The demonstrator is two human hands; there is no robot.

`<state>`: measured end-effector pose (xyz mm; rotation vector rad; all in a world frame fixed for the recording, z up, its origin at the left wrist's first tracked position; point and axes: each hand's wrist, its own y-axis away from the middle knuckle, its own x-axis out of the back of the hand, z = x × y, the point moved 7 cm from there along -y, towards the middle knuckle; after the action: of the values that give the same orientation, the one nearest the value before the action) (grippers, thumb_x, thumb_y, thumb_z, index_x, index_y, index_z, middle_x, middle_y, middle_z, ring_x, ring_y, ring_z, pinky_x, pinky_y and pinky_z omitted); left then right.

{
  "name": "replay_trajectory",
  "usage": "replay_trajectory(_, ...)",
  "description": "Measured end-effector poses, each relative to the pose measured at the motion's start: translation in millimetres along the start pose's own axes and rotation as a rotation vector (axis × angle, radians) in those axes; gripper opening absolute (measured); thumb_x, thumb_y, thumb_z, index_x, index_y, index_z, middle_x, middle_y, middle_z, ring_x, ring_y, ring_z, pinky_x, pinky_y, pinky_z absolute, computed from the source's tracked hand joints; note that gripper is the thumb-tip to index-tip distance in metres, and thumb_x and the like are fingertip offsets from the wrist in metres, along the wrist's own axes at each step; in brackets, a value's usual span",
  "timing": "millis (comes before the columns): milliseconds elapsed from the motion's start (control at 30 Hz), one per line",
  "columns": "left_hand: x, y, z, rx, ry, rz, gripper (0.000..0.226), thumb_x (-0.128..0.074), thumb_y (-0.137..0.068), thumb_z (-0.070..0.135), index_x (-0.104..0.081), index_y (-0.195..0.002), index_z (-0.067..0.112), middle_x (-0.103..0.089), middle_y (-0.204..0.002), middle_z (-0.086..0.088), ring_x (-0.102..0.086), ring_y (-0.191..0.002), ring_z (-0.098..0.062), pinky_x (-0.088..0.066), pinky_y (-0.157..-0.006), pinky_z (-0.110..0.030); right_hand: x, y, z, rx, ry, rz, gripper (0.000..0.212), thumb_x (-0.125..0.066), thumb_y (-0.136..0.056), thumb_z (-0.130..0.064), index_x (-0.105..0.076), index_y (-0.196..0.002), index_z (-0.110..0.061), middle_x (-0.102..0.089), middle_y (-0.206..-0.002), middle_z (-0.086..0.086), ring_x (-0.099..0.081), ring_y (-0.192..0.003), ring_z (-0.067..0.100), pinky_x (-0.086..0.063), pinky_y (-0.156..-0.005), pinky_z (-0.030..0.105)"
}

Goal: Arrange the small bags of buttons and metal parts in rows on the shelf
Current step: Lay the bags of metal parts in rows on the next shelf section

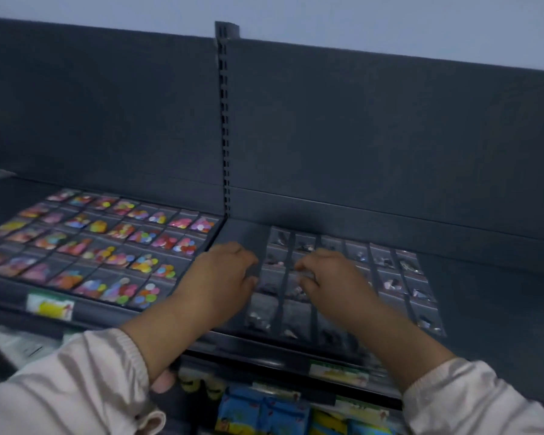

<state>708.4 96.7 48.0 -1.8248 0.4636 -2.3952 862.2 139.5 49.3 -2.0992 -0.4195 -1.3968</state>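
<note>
Small clear bags of coloured buttons (107, 246) lie in several neat rows on the left section of the dark shelf (490, 296). On the right section, clear bags of dark metal parts (393, 284) lie in rows. My left hand (223, 274) hovers at the left edge of the metal-part rows with curled fingers; whether it holds a bag I cannot tell. My right hand (330, 277) sits over the middle of these rows and pinches a small clear bag (305, 275) at its fingertips. The picture is blurred.
A slotted upright post (224, 120) divides the two shelf sections against a dark back panel. Price labels (49, 306) sit on the front rail. Below the shelf hang blue and yellow packets (264, 412). Bare shelf surface lies to the right of the metal-part bags.
</note>
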Motion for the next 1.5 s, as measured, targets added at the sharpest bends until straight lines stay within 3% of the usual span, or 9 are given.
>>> replay_trajectory(200, 67.9, 59.5, -99.3, 0.159, -0.013, 0.072, 0.04, -0.051, -0.078, 0.034, -0.067, -0.106, 0.012, -0.063, -0.1, -0.012, -0.058, -0.098, -0.032, -0.049, -0.083, -0.036, -33.4, -47.7, -115.6, 0.117, -0.043, -0.026, 0.023, -0.052, -0.093, -0.03, -0.061, -0.112, -0.019, -0.058, -0.112, 0.002, -0.049, -0.107, 0.022, -0.041, -0.088, 0.029)
replay_trajectory(367, 122.2, 119.0, -190.2, 0.25, -0.079, 0.093, 0.03, -0.058, -0.089, 0.029, -0.06, -0.115, 0.016, -0.057, -0.108, -0.005, -0.051, -0.106, -0.023, -0.038, -0.082, -0.024, -71.4, -80.9, -225.0, 0.205, -0.106, -0.086, 0.028, -0.049, -0.095, -0.029, -0.057, -0.119, -0.017, -0.055, -0.118, 0.003, -0.045, -0.115, 0.02, -0.039, -0.09, 0.028)
replay_trajectory(533, 173.1, 174.8, -279.6, 0.356, -0.136, 0.129, 0.032, -0.056, -0.09, 0.031, -0.059, -0.119, 0.019, -0.056, -0.112, -0.004, -0.052, -0.111, -0.024, -0.044, -0.09, -0.032, -102.6, -114.7, -329.1, 0.291, -0.13, -0.068, 0.024, -0.051, -0.094, -0.028, -0.061, -0.113, -0.018, -0.058, -0.112, 0.001, -0.049, -0.104, 0.018, -0.035, -0.076, 0.024)
replay_trajectory(700, 212.4, 216.0, -347.1, 0.429, -0.162, 0.144, 0.034, -0.054, -0.092, 0.035, -0.056, -0.124, 0.023, -0.054, -0.115, 0.001, -0.055, -0.097, -0.018, -0.044, -0.082, -0.03, -130.6, -149.5, -404.2, 0.292, -0.159, -0.077, 0.026, -0.053, -0.092, -0.03, -0.061, -0.113, -0.018, -0.058, -0.107, 0.001, -0.052, -0.095, 0.016, -0.041, -0.077, 0.026)
replay_trajectory(800, 225.9, 226.7, -381.6, 0.466, -0.145, 0.163, 0.037, -0.054, -0.092, 0.035, -0.055, -0.127, 0.024, -0.053, -0.117, 0.003, -0.055, -0.096, -0.014, -0.041, -0.08, -0.026, -148.4, -172.2, -429.9, 0.269, -0.192, -0.121, 0.027, -0.054, -0.092, -0.033, -0.061, -0.114, -0.02, -0.059, -0.109, 0.001, -0.054, -0.097, 0.016, -0.045, -0.08, 0.027)
replay_trajectory(933, 234.4, 226.1, -423.1, 0.52, -0.11, 0.178, 0.038, -0.053, -0.092, 0.037, -0.053, -0.129, 0.025, -0.052, -0.122, 0.005, -0.056, -0.094, -0.011, -0.041, -0.081, -0.023, -167.5, -211.6, -449.8, 0.232, -0.217, -0.131, 0.013, -0.053, -0.091, -0.033, -0.06, -0.094, -0.023, -0.058, -0.092, -0.005, -0.055, -0.083, 0.014, -0.044, -0.07, 0.029)
replay_trajectory(1000, 239.0, 220.2, -443.3, 0.548, -0.106, 0.188, 0.038, -0.052, -0.093, 0.038, -0.053, -0.129, 0.025, -0.052, -0.121, 0.005, -0.055, -0.093, -0.011, -0.042, -0.082, -0.024, -178.6, -235.6, -455.3, 0.192, -0.253, -0.147, 0.014, -0.053, -0.091, -0.035, -0.061, -0.093, -0.023, -0.061, -0.089, -0.006, -0.057, -0.08, 0.013, -0.047, -0.07, 0.029)
replay_trajectory(1267, 258.0, 173.3, -538.1, 0.681, -0.166, 0.227, 0.038, -0.053, -0.092, 0.04, -0.053, -0.127, 0.025, -0.054, -0.114, 0.002, -0.055, -0.099, -0.016, -0.041, -0.083, -0.026, -226.3, -350.0, -472.0, 0.086, -0.437, -0.196, 0.015, -0.057, -0.088, -0.035, -0.061, -0.084, -0.021, -0.065, -0.086, -0.004, -0.06, -0.082, 0.015, -0.05, -0.078, 0.033)
replay_trajectory(1500, 248.0, 129.9, -622.2, 0.775, -0.115, 0.252, 0.037, -0.055, -0.09, 0.039, -0.056, -0.123, 0.023, -0.056, -0.121, 0.0, -0.056, -0.107, -0.019, -0.044, -0.091, -0.03, -271.5, -437.2, -476.8, 0.018, -0.466, -0.236, 0.017, -0.058, -0.088, -0.036, -0.063, -0.085, -0.02, -0.064, -0.088, -0.003, -0.06, -0.085, 0.017, -0.051, -0.08, 0.035)
